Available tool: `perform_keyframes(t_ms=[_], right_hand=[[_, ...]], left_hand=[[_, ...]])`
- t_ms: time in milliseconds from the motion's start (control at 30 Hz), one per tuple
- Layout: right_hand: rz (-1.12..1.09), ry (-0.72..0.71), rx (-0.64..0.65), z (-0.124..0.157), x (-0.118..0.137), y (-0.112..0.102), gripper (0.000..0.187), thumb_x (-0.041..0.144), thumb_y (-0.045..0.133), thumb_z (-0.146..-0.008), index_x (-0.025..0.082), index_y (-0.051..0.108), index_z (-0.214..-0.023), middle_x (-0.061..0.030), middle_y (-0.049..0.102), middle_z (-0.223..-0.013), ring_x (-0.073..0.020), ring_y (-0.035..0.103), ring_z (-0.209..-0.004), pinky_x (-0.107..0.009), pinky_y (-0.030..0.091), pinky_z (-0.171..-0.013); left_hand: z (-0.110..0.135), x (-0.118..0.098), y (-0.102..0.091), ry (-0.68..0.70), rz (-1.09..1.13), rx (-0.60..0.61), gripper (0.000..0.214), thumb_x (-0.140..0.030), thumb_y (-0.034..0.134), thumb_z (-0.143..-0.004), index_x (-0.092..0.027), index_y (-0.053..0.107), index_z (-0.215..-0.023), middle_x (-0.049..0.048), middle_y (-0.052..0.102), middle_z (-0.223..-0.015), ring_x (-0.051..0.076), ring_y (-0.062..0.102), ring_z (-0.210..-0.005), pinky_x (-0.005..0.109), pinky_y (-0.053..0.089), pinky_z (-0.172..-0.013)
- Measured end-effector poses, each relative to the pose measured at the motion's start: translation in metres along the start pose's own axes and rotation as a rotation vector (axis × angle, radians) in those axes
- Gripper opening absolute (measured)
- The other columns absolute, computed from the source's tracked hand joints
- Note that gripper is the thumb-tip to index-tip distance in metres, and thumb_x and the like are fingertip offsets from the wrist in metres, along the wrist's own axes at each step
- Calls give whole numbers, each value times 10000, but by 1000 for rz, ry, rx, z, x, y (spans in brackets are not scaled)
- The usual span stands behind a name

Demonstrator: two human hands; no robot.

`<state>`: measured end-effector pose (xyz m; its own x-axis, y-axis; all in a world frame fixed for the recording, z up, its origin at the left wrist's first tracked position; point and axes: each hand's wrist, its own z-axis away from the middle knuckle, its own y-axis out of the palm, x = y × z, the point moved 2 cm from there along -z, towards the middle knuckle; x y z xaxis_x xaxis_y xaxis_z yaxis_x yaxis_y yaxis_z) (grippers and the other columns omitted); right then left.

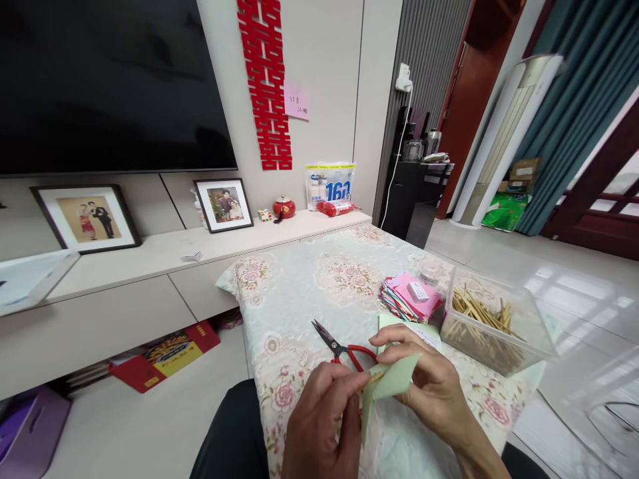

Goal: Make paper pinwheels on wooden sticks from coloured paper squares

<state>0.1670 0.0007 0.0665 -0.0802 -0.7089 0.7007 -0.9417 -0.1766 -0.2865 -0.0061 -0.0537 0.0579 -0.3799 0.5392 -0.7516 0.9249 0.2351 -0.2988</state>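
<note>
Left hand (323, 416) over floral tablecloth (299, 299); television (110, 86) beyond

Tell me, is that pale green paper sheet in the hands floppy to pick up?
The pale green paper sheet is probably light, since it looks thin. It's likely bendy: it bends between the left hand and right hand. It may crease easily; one part angles down.

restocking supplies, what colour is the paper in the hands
The held paper is pale green, clearest in the head view.
</note>
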Motion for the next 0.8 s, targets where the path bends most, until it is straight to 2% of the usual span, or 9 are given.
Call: perform_keyframes(t_ms=[167,300,367,500,600,667,733,800], right_hand=[[35,-9,21,-1,3,0,19,232,670,-895,248,671,-886,-65,678,-1088,-241,641,-999,-365,508,-858],[30,13,65,-2,5,0,100,263,596,-949,239,659,-875,-67,652,-1078,-247,598,-1041,-387,475,-894],[15,22,94,-3,6,1,135,303,566,-970,238,657,-896,-67,637,-1052,-252,575,-1053,-404,457,-916],[21,97,105,-5,2,3,154,352,572,-970,234,634,-893,-52,632,-951,-244,571,-995,-400,447,-897],[56,208,118,-4,-4,6,207,405,599,-948,226,633,-850,-40,632,-879,-224,590,-881,-354,461,-793],[70,266,147,-3,-9,6,211,426,628,-925,226,648,-862,-33,639,-873,-210,598,-829,-331,463,-749],[57,289,144,-1,-13,4,205,433,642,-913,243,669,-986,-41,667,-982,-220,621,-910,-329,473,-805],[35,286,97,1,-17,1,270,421,631,-922,280,650,-1151,-44,664,-1155,-238,609,-1081,-336,462,-916]], left_hand=[[-3,-4,1,36,32,51,315,-72,519,-905,-254,691,-1096,42,655,-924,161,635,-822,248,502,-721],[-5,-4,-1,22,44,79,368,-34,515,-848,-252,703,-1076,45,659,-918,184,636,-825,272,506,-722],[-7,-2,-2,-32,50,144,423,-7,512,-792,-250,711,-1075,47,661,-924,193,639,-833,281,504,-728],[-8,12,1,-268,178,321,437,-18,534,-756,-244,726,-1077,62,670,-964,208,648,-861,279,503,-719],[-4,28,9,-485,413,257,241,-135,652,-765,-209,751,-972,58,676,-897,206,639,-811,279,499,-710],[0,35,15,-656,571,219,198,-187,725,-734,-190,755,-930,56,702,-863,208,635,-811,285,490,-734],[3,38,20,-815,729,168,235,-234,792,-680,-179,752,-904,42,709,-801,203,629,-781,292,481,-740],[3,37,21,-922,845,121,291,-265,832,-628,-170,751,-890,26,690,-739,188,613,-732,289,473,-721]])
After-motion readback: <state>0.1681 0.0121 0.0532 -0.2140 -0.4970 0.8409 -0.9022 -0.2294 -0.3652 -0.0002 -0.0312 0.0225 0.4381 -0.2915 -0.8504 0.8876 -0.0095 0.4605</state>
